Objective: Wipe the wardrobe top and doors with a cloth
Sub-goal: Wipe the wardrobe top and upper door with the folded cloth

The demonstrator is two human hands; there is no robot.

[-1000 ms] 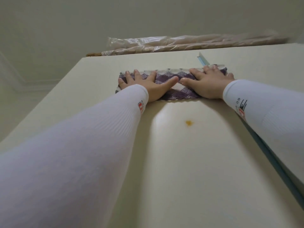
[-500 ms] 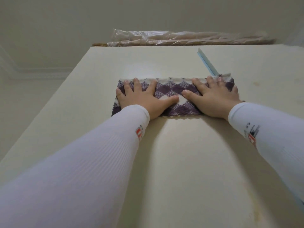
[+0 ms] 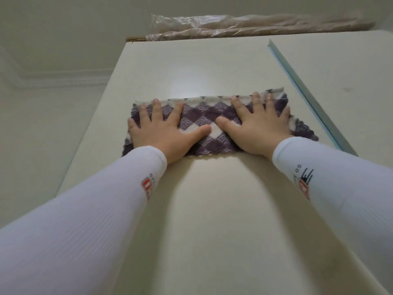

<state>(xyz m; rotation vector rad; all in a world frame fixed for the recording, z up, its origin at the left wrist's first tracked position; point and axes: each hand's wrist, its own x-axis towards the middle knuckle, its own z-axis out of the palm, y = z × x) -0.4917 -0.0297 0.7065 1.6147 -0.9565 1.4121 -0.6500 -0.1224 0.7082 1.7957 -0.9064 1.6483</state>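
A purple and white checked cloth [image 3: 204, 118] lies flat against a cream wardrobe door [image 3: 212, 209], stretched sideways. My left hand [image 3: 161, 133] presses on the cloth's left half with fingers spread and straight. On the right half my right hand [image 3: 257, 128] presses the same way, thumbs nearly meeting in the middle. Both arms wear white sleeves. The door's upper edge is above the cloth.
A pale blue edge strip [image 3: 306, 92] runs diagonally along the door's right side, next to a second cream panel [image 3: 350, 71]. Long rolls wrapped in clear plastic [image 3: 244, 26] lie on the wardrobe top. Ceiling moulding [image 3: 59, 79] shows at the left.
Both hands have slid the cloth down the door, away from its upper edge. The orange spot seen below the cloth a second ago is no longer visible.
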